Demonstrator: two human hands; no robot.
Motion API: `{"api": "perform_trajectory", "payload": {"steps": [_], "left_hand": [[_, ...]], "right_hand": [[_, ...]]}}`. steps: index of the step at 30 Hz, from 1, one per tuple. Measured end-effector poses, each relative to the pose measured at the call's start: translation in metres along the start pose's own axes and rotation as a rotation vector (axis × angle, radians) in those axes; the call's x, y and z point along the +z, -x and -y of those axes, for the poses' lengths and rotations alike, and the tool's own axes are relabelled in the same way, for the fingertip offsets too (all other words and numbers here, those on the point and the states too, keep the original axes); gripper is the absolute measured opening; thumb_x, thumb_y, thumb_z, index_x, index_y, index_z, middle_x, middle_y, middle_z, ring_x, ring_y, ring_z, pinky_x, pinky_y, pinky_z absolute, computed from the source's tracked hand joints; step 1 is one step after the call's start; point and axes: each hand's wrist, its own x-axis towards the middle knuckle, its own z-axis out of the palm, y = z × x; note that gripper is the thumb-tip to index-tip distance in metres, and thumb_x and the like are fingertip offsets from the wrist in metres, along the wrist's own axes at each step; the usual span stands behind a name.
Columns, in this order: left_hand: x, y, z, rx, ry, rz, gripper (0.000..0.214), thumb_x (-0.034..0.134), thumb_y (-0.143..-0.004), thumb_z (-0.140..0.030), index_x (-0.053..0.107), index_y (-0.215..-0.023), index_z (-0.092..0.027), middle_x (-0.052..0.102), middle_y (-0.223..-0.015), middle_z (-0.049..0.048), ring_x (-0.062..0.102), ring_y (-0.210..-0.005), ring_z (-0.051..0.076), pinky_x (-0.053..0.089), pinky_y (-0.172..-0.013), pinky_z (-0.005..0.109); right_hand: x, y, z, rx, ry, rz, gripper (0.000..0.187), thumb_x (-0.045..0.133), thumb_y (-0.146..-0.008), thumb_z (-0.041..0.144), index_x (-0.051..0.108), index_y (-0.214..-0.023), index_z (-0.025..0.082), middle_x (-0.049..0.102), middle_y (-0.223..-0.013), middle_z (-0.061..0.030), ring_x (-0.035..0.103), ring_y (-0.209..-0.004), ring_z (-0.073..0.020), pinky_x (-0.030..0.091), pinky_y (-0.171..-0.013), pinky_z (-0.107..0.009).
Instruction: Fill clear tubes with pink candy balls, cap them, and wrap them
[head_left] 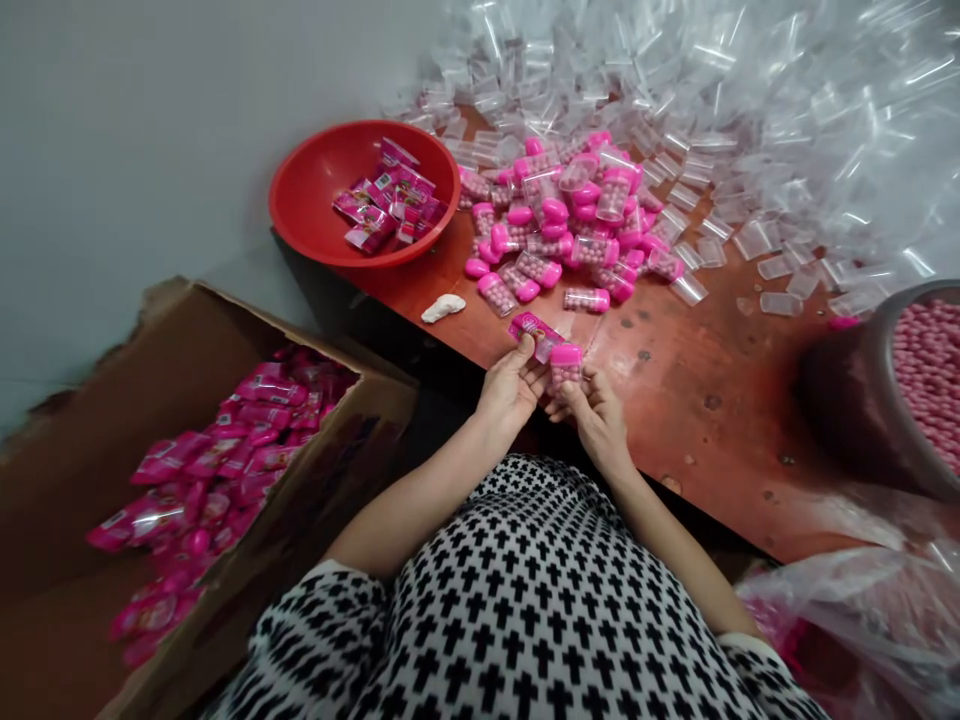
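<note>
Between the thumb and fingers of my left hand [511, 388] is a flat pink printed wrapper [537, 332], held near the table's front edge. My right hand [598, 408] grips a small clear candy tube [566, 368] with a pink cap at the top and pink balls inside. The tube is close beside the wrapper, and my left fingertips come near its lower side. Just beyond both hands lies a heap of filled tubes with pink caps [555, 212].
A red bowl [289, 205] of wrappers stands at the table's left corner. Clear tubes [780, 303] are piled behind. At right is a bucket [844, 400] of pink balls. An open cardboard box [82, 375] of wrapped tubes stands left. A white lump [443, 308] lies on the brown table [675, 400].
</note>
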Motion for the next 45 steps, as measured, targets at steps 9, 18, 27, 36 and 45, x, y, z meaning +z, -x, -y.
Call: {"api": "perform_trajectory", "payload": {"steps": [9, 18, 27, 36, 45], "left_hand": [[-0.004, 0.001, 0.001, 0.047, -0.065, 0.104, 0.014, 0.074, -0.082, -0.021, 0.065, -0.079, -0.011, 0.069, -0.069, 0.0022, 0.064, -0.058, 0.011, 0.051, -0.057, 0.021], [-0.003, 0.006, -0.006, 0.137, -0.248, 0.251, 0.031, 0.085, -0.070, -0.032, 0.063, -0.077, -0.012, 0.070, -0.070, 0.0033, 0.065, -0.060, 0.012, 0.050, -0.060, 0.022], [-0.006, 0.005, -0.003, 0.106, -0.388, 0.311, 0.044, 0.093, -0.051, -0.038, 0.059, -0.061, -0.011, 0.061, -0.053, 0.0003, 0.055, -0.045, 0.009, 0.044, -0.045, 0.020], [-0.005, -0.005, -0.022, 0.116, -0.759, 0.445, 0.040, 0.090, -0.054, -0.042, 0.074, -0.068, -0.009, 0.071, -0.064, 0.0088, 0.063, -0.052, 0.015, 0.051, -0.052, 0.024], [-0.011, -0.004, -0.015, 0.154, -0.768, 0.417, 0.038, 0.088, -0.059, -0.042, 0.074, -0.069, -0.008, 0.068, -0.062, 0.0076, 0.061, -0.052, 0.014, 0.048, -0.051, 0.023]], "right_hand": [[0.004, -0.002, 0.006, 0.008, 0.036, 0.023, 0.036, 0.067, -0.084, 0.045, 0.053, -0.107, 0.022, 0.064, -0.067, 0.0056, 0.063, -0.053, -0.0104, 0.058, -0.053, -0.025], [0.005, -0.002, 0.005, 0.013, 0.010, -0.007, 0.035, 0.070, -0.081, 0.046, 0.055, -0.100, 0.020, 0.068, -0.070, 0.0042, 0.064, -0.053, -0.0092, 0.057, -0.051, -0.021], [0.008, 0.001, 0.003, -0.028, 0.002, -0.007, 0.033, 0.069, -0.082, 0.045, 0.054, -0.100, 0.021, 0.066, -0.067, 0.0051, 0.063, -0.053, -0.0092, 0.057, -0.052, -0.022], [-0.001, -0.002, 0.005, -0.006, -0.036, 0.036, 0.037, 0.073, -0.078, 0.049, 0.056, -0.097, 0.021, 0.067, -0.067, 0.0044, 0.063, -0.050, -0.0095, 0.056, -0.050, -0.022], [-0.002, -0.003, -0.003, 0.079, -0.125, 0.031, 0.036, 0.073, -0.077, 0.048, 0.057, -0.093, 0.020, 0.068, -0.067, 0.0034, 0.063, -0.049, -0.0099, 0.054, -0.047, -0.022]]}}
